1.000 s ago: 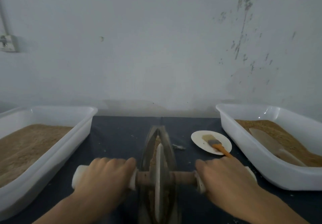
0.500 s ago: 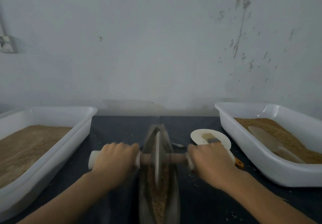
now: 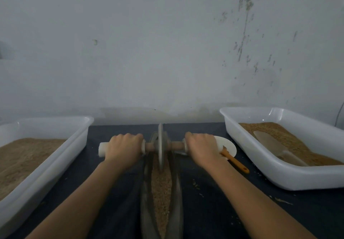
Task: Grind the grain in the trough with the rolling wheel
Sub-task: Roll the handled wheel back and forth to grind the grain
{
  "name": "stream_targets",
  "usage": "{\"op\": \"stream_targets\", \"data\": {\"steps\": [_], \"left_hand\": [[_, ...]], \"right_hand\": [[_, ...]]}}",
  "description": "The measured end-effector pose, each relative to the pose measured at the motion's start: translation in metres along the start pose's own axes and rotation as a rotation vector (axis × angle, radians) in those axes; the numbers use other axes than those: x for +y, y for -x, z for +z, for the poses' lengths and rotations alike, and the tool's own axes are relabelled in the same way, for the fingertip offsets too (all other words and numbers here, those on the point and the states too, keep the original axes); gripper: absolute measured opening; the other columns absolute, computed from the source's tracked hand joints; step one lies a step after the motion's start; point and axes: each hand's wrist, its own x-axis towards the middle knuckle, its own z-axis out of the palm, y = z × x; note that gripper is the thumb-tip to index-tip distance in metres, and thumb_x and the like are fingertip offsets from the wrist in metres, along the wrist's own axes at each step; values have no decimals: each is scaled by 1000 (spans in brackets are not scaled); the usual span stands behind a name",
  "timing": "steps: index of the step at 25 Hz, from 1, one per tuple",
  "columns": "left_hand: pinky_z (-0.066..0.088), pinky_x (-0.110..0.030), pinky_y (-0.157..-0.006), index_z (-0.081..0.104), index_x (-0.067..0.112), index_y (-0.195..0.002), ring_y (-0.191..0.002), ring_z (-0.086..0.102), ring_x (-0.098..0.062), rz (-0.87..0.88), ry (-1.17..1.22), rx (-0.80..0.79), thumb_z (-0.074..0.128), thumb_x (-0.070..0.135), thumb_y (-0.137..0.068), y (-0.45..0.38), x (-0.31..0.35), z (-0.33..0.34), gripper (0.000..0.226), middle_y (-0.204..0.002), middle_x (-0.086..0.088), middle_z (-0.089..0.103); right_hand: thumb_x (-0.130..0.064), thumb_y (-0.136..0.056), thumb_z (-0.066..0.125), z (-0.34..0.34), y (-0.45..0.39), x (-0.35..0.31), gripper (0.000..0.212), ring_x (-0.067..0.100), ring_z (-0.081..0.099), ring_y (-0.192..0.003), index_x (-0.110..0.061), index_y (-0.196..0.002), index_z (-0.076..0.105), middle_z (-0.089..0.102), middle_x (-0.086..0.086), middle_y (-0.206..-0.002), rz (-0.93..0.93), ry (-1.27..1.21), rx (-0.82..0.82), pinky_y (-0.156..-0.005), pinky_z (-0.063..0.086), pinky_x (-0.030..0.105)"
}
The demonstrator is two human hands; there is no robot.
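A narrow dark boat-shaped trough (image 3: 178,192) runs from the table's front edge toward the wall, filled with tan grain (image 3: 161,188). The thin grey rolling wheel (image 3: 160,142) stands upright in the trough's far end, on a wooden axle with white handle ends. My left hand (image 3: 124,148) grips the left handle. My right hand (image 3: 202,146) grips the right handle. Both arms are stretched far forward. The wheel's lower edge sits in the grain.
A white tub (image 3: 55,157) of fine brown meal stands at left. Another white tub (image 3: 279,171) at right holds grain and a pale scoop (image 3: 273,144). A white plate (image 3: 228,145) with an orange-handled brush (image 3: 235,161) lies beside my right hand. Loose grains dot the dark table (image 3: 223,201).
Both hands have pushed the wheel away from me along the trough, from the near part to its far end. Grain behind the wheel is now uncovered.
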Motion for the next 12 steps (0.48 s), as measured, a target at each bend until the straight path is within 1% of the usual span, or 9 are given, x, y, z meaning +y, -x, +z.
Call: {"op": "stream_targets", "data": {"steps": [3,5,6,7,8,9,10,11,12], "left_hand": [[36,-27,-62,36,36,-83,-65,49,-9,50,57,-8,61,39,-82,47,-3,-1,25,-77,11,53],[28,-21,-52,33,40,-75,-53,42,-1,106,73,34,64,51,-69,91,-5,-9,33,-65,16,47],[20,-19,-49,33,42,-74,-49,35,0,100,49,23,57,59,-65,107,-7,-15,31,-62,17,43],[15,-19,-48,32,47,-76,-48,29,1,83,23,-9,50,63,-64,116,-10,-19,27,-63,18,41],[14,-20,-49,29,51,-79,-50,28,1,62,29,-67,46,64,-67,119,-11,-21,24,-66,17,42],[17,-21,-50,27,52,-81,-52,31,1,51,39,-119,47,62,-72,114,-10,-21,24,-70,17,43],[22,-22,-52,28,47,-82,-55,35,0,45,30,-130,49,58,-77,103,-7,-21,25,-73,17,45],[28,-23,-57,28,42,-82,-59,39,-2,49,-5,-110,51,52,-81,89,-5,-17,25,-75,15,47],[32,-25,-60,30,39,-82,-62,43,-5,46,-24,-73,52,47,-84,71,-4,-12,24,-76,13,49]], "right_hand": [[-18,-78,69,-7,42,1,27,20,59,-70,-17,-97,50,64,2,-87,-127,-13,19,-57,40,32],[-17,-52,82,-16,80,4,40,16,54,-52,-18,-80,53,60,-1,-66,-252,-52,121,-45,43,32],[-16,-39,85,-19,94,6,46,15,51,-45,-19,-72,53,55,-3,-57,-288,-89,157,-39,42,31],[-17,-32,86,-22,102,6,50,14,49,-42,-20,-68,52,53,-4,-54,-303,-106,154,-36,42,31],[-19,-32,88,-21,103,6,51,13,50,-43,-21,-69,52,54,-4,-55,-296,-110,120,-37,43,32],[-20,-42,87,-20,98,5,48,14,54,-48,-21,-75,52,57,-4,-61,-267,-108,47,-42,46,33],[-21,-57,83,-20,85,4,42,16,57,-58,-22,-84,51,61,-3,-71,-223,-77,-16,-51,47,33],[-20,-70,75,-17,68,3,34,17,60,-67,-22,-92,49,63,-2,-81,-181,-17,-30,-58,44,32],[-20,-79,69,-13,49,2,28,19,61,-74,-21,-98,48,64,-1,-89,-134,5,-21,-60,40,31]]}}
